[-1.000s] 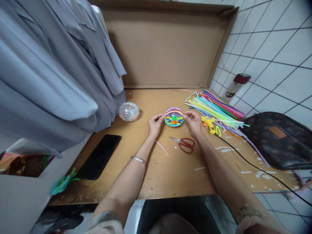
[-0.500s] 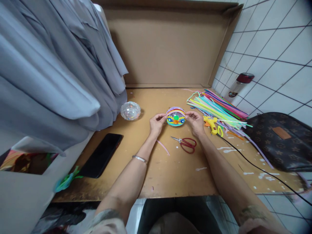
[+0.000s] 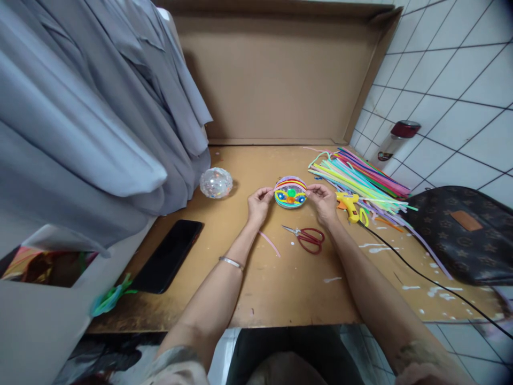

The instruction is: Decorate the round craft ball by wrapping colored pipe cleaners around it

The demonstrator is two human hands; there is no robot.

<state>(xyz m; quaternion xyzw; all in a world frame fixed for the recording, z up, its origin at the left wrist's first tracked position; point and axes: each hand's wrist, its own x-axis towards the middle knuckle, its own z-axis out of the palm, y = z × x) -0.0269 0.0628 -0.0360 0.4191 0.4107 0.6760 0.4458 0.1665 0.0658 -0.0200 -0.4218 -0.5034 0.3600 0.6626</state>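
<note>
Between my hands is a small round ball (image 3: 291, 198), wrapped in coloured pipe cleaners with blue, green and orange pieces on its near face. My left hand (image 3: 259, 204) is closed in a pinch at its left edge. At the right edge, my right hand (image 3: 323, 202) pinches it with thumb and forefinger. A pale pink strip (image 3: 289, 185) arches across the ball from one set of fingertips to the other. Red-handled scissors (image 3: 309, 239) lie just below the ball, blades pointing left. A loose pink strip (image 3: 270, 244) rests by my left wrist.
A clear ball (image 3: 216, 183) and a black phone (image 3: 168, 256) lie to the left. On the right are a pile of pipe cleaners (image 3: 360, 174), a yellow glue gun (image 3: 349, 206) with its black cord, and a brown bag (image 3: 465, 235). Cardboard (image 3: 276, 80) stands behind.
The whole view has shifted very slightly. Both hands keep their pinch on the sides of the ball, and the things on the table stay in place.
</note>
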